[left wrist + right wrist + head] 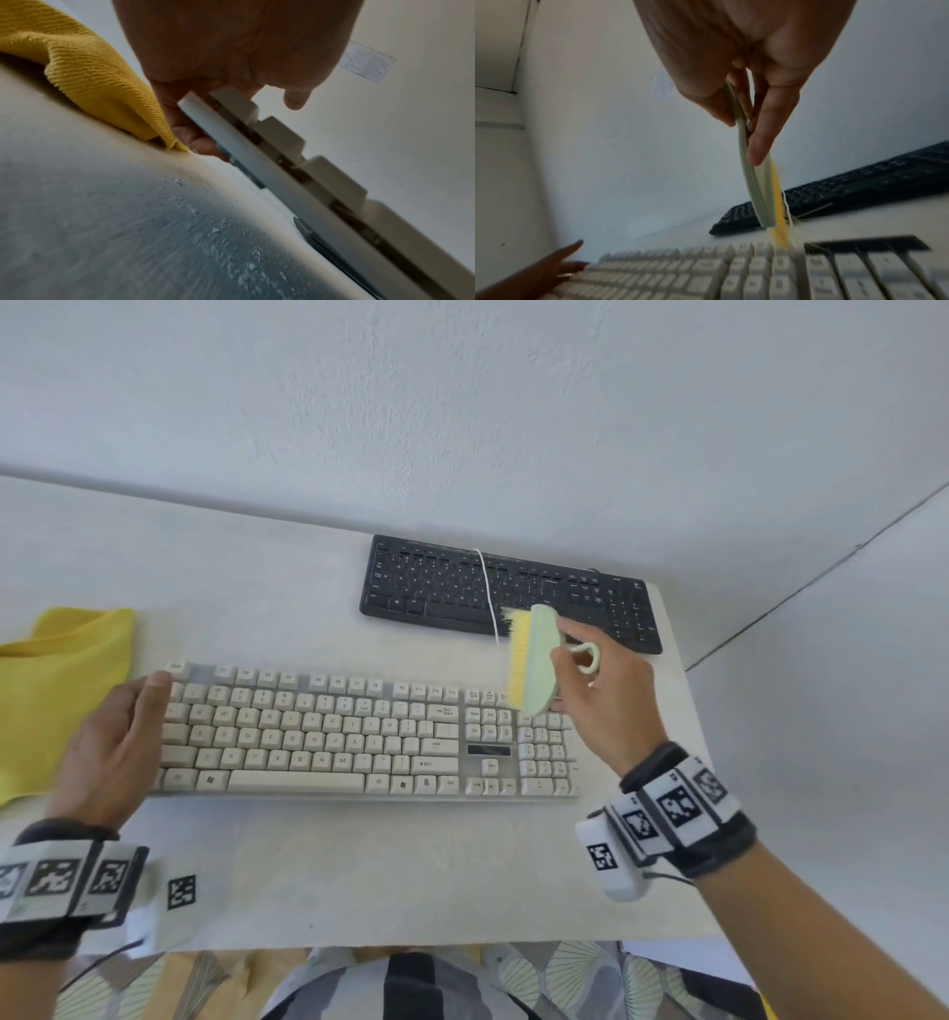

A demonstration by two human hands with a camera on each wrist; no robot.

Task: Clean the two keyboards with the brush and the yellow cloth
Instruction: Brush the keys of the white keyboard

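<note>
Stage: brushing of the white keyboard (359,726) appears under way; judged an early step of the task.
Right hand (606,695): grasps the brush (534,660) by its pale green back, thumb and fingers pinching it; yellow bristles face left, at the keyboard's upper right, over the keys above the number pad.
Left hand (113,737): fingers fairly straight, steadying the left end of the white keyboard; the left wrist view shows fingertips against its edge.
Yellow cloth (61,690): lying on the table (359,865) at far left, just beside the left hand, not in use.
Black keyboard (513,593): at the back of the table, well apart from both hands; a white cord (488,593) lies across it.
Remaining, as judged: rest of the white keyboard, all of the black one, and wiping with the cloth.
Unclear: whether bristles touch the keys; the brush blurs in the right wrist view. The cloth is cut off by the frame edge. No dust is discernible.
</note>
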